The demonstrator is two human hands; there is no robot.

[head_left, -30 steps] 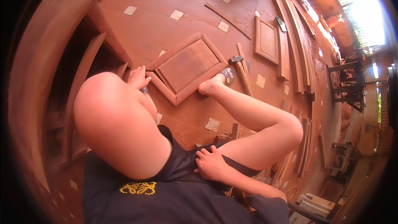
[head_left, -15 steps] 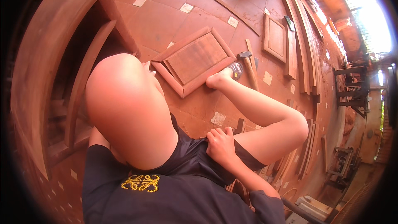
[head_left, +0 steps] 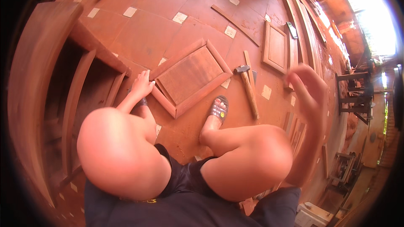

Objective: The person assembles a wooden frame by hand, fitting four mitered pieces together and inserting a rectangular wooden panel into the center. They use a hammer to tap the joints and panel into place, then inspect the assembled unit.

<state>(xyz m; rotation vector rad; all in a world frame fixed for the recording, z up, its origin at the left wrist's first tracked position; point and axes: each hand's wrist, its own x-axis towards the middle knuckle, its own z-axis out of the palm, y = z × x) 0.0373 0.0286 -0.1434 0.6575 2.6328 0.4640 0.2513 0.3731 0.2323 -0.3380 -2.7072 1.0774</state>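
A framed wooden panel (head_left: 189,73), like a cabinet door, lies tilted on the tiled floor before my feet. A gap shows along the left inner edge of its frame. My left hand (head_left: 144,85) reaches past my left leg and holds the panel's left corner, the fingers close together over the edge. My right hand (head_left: 309,86) is raised at the right, blurred, fingers loosely bent and apart with nothing visible in them. Between it and the panel, a hammer (head_left: 248,92) with a wooden handle lies on the floor beside a thin wooden strip (head_left: 248,65).
At the left stands a large wooden cabinet-like piece (head_left: 40,71) with open compartments. A second framed panel (head_left: 275,47) and long boards (head_left: 301,29) lie at the right. Another strip (head_left: 235,25) lies farther off. A dark stand (head_left: 355,92) is at the far right.
My right hand has lifted from my lap and swung up to the right. My right foot has drawn back from the panel. My left hand stays at the panel's corner and shows more fully.
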